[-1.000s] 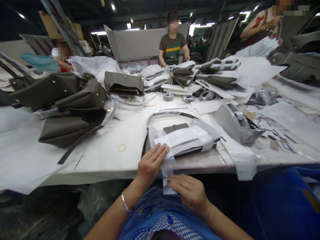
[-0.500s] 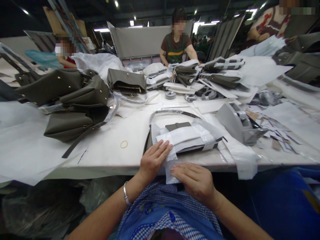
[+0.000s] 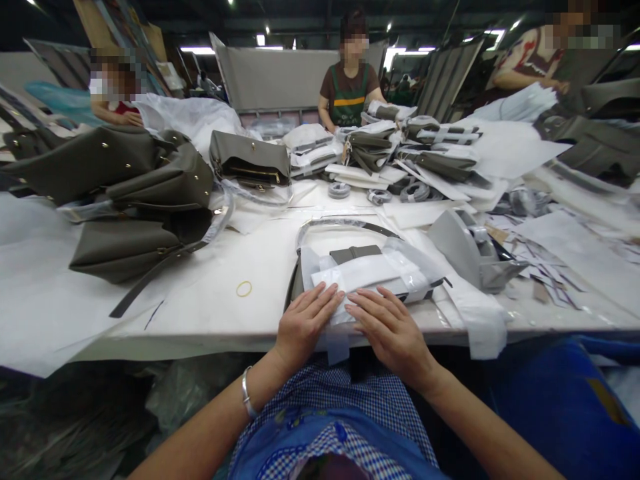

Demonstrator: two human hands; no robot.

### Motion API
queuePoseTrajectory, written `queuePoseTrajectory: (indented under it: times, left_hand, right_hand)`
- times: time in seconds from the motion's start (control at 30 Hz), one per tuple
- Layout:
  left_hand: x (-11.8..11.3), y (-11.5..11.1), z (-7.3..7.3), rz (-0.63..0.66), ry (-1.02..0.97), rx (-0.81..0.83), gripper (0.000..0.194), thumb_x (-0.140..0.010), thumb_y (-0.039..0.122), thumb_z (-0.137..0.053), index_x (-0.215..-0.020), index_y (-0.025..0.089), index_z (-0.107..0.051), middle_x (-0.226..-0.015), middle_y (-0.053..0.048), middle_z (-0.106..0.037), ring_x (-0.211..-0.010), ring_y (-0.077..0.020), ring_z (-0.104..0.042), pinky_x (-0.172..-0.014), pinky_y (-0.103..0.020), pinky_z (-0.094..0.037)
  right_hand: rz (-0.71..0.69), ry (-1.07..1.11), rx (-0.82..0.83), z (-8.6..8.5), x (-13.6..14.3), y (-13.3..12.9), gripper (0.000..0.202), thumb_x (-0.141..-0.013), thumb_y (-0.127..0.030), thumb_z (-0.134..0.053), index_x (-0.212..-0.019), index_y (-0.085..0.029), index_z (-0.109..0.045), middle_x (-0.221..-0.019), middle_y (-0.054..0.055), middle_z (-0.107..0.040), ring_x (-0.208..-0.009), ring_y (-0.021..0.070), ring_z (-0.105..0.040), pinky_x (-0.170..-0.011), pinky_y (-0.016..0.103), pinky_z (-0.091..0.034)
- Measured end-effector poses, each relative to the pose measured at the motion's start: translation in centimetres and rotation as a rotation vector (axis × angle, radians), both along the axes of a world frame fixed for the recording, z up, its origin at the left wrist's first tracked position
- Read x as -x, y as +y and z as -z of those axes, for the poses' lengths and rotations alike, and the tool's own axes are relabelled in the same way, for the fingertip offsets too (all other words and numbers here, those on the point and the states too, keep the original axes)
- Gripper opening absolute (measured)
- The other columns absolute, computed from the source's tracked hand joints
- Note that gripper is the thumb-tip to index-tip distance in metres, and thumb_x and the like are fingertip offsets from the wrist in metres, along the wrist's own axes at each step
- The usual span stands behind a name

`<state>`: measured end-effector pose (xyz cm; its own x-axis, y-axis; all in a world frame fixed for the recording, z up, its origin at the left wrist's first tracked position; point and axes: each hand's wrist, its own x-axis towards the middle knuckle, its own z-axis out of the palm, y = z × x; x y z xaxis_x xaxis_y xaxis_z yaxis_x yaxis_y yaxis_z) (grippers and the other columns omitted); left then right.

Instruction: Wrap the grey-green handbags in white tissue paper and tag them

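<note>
At the near edge of the table (image 3: 200,313): my two hands, palms down and side by side, fingertips almost meeting.
Left hand (image 3: 307,323): fingers out straight and close together, flat on the near left corner of the wrapped bag; a silver bangle (image 3: 247,395) rings that wrist.
Right hand (image 3: 389,327): fingers stretched and slightly parted, on the bag's near side; I cannot tell whether its hidden thumb pinches anything.
Film (image 3: 339,349): a pale strip between my hands, its end hanging over the table edge.
Bag (image 3: 356,253): lying just beyond my fingers, dark grey, mostly under white wrapping (image 3: 375,270), its strap (image 3: 345,223) arched on the far side.
Left: a yellow band (image 3: 245,296) on the table, and farther left a heap of dark bags (image 3: 160,177).
Right: a grey stand (image 3: 453,237), then scattered slips (image 3: 553,273); a blue tub (image 3: 555,400) sits below, near right.
Far: coiled rolls (image 3: 339,191), piled wrapped bags (image 3: 443,160), and behind them a person in a green apron (image 3: 349,100).
</note>
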<state>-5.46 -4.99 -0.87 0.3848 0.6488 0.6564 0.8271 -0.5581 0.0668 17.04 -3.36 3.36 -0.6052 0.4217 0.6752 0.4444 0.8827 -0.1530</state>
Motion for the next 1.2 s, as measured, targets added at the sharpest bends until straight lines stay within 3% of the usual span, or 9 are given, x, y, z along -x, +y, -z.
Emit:
queuePoseTrajectory:
  times: [0.13,0.2,0.33,0.47,0.57,0.67,0.83,1.07,1.2]
  left_hand:
    - [0.1,0.1,0.1,0.000,-0.012,0.000,0.048,-0.098,0.015,-0.053,-0.145,0.022,-0.047,-0.142,-0.005,-0.058,-0.134,-0.0250,-0.051,-0.105,-0.044,-0.052]
    - [0.1,0.3,0.1,0.014,-0.032,0.009,0.050,-0.097,0.012,-0.052,-0.145,0.023,-0.047,-0.142,-0.005,-0.058,-0.134,-0.0245,-0.051,-0.106,-0.044,-0.051]
    - [0.4,0.2,-0.9,0.092,-0.112,0.112,0.061,-0.088,0.003,-0.049,-0.146,0.023,-0.045,-0.144,-0.004,-0.056,-0.136,-0.0222,-0.050,-0.109,-0.044,-0.049]
    - [0.9,-0.5,-2.9,0.165,-0.173,0.311,0.074,-0.080,0.014,-0.061,-0.150,0.019,-0.038,-0.149,-0.006,-0.050,-0.140,-0.0248,-0.044,-0.115,-0.046,-0.043]
    - [1.1,-0.6,-3.6,0.188,-0.184,0.368,0.064,-0.089,0.027,-0.062,-0.149,0.020,-0.040,-0.148,-0.007,-0.052,-0.139,-0.0245,-0.045,-0.115,-0.046,-0.043]
    - [0.9,-0.1,-2.8,0.148,-0.179,0.259,0.046,-0.097,0.031,-0.057,-0.141,0.023,-0.051,-0.141,-0.006,-0.059,-0.135,-0.0232,-0.051,-0.110,-0.045,-0.049]
    - [0.6,0.7,-0.8,0.119,-0.153,0.083,0.040,-0.099,0.015,-0.050,-0.138,0.021,-0.055,-0.137,-0.006,-0.062,-0.132,-0.0216,-0.053,-0.107,-0.042,-0.052]
    - [0.6,0.6,-0.3,0.122,-0.136,0.058,0.049,-0.096,0.007,-0.047,-0.143,0.023,-0.050,-0.140,-0.005,-0.060,-0.135,-0.0220,-0.051,-0.107,-0.044,-0.051]
    - [0.6,0.6,-0.3,0.107,-0.124,0.067,0.052,-0.094,0.006,-0.049,-0.144,0.023,-0.048,-0.142,-0.005,-0.058,-0.135,-0.0229,-0.050,-0.108,-0.046,-0.051]
  right_hand:
    - [-0.052,-0.033,-0.154,0.6,0.9,1.5,0.035,-0.095,-0.008,-0.053,-0.126,-0.021,-0.063,-0.115,0.005,-0.074,-0.114,0.0190,-0.064,-0.108,0.042,-0.044]
    - [-0.057,0.013,-0.167,0.6,1.3,1.7,0.026,-0.095,-0.011,-0.057,-0.115,-0.022,-0.068,-0.100,0.003,-0.076,-0.100,0.0177,-0.067,-0.096,0.036,-0.049]
    - [-0.020,0.032,-0.132,0.6,1.5,1.5,0.021,-0.094,-0.011,-0.058,-0.106,-0.024,-0.070,-0.087,0.001,-0.075,-0.090,0.0169,-0.067,-0.083,0.033,-0.047]
    - [-0.032,0.029,-0.120,1.4,1.3,1.3,0.018,-0.094,-0.013,-0.059,-0.105,-0.023,-0.070,-0.087,0.001,-0.075,-0.090,0.0172,-0.066,-0.082,0.033,-0.045]
    - [-0.038,0.034,-0.134,1.9,1.3,1.5,0.018,-0.094,-0.014,-0.060,-0.106,-0.022,-0.070,-0.090,0.001,-0.076,-0.091,0.0175,-0.066,-0.083,0.034,-0.045]
    - [-0.028,0.045,-0.169,2.1,1.4,1.7,0.023,-0.093,-0.013,-0.062,-0.112,-0.024,-0.070,-0.092,0.000,-0.077,-0.091,0.0167,-0.067,-0.083,0.034,-0.047]
    - [-0.041,0.017,-0.197,2.2,0.3,1.0,0.033,-0.094,-0.011,-0.060,-0.124,-0.024,-0.067,-0.102,0.002,-0.078,-0.098,0.0170,-0.069,-0.092,0.036,-0.051]
    - [-0.007,-0.198,-0.133,6.1,-2.0,-2.1,0.044,-0.099,-0.007,-0.044,-0.141,-0.017,-0.053,-0.135,0.010,-0.064,-0.133,0.0235,-0.053,-0.115,0.049,-0.041]
    - [-0.019,-0.097,-0.121,7.4,-0.8,-2.9,0.045,-0.095,-0.004,-0.044,-0.136,-0.018,-0.056,-0.129,0.009,-0.068,-0.125,0.0233,-0.060,-0.110,0.047,-0.046]
